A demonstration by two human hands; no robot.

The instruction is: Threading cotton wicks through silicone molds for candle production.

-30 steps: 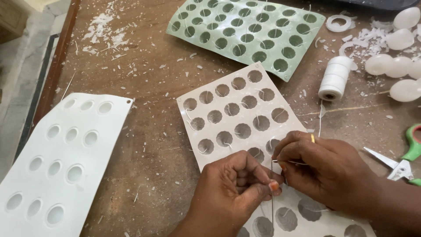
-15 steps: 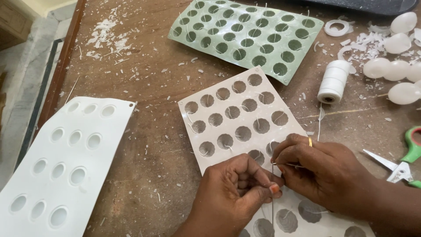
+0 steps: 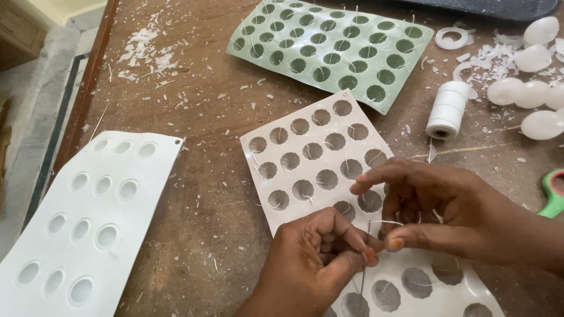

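My left hand (image 3: 314, 264) pinches a long thin metal needle (image 3: 364, 267) upright over the near part of a beige silicone mould (image 3: 305, 155) with round cavities. My right hand (image 3: 435, 211) is just to its right, thumb and a finger pinching a white thread (image 3: 388, 222) that runs to the needle's top, the other fingers spread above the mould. Short white wick ends stick out of several cavities.
A green mould (image 3: 335, 47) lies at the back, a white mould (image 3: 82, 223) with oval cavities at the left. A spool of white thread (image 3: 445, 110), white wax egg shapes (image 3: 529, 88), green-handled scissors (image 3: 553, 194) and wax flakes lie at the right. The table edge (image 3: 88, 82) runs along the left.
My right hand has lifted and opened its fingers, drawing the thread rightward from the needle's top. It now covers most of the scissors. My left hand has stayed in place.
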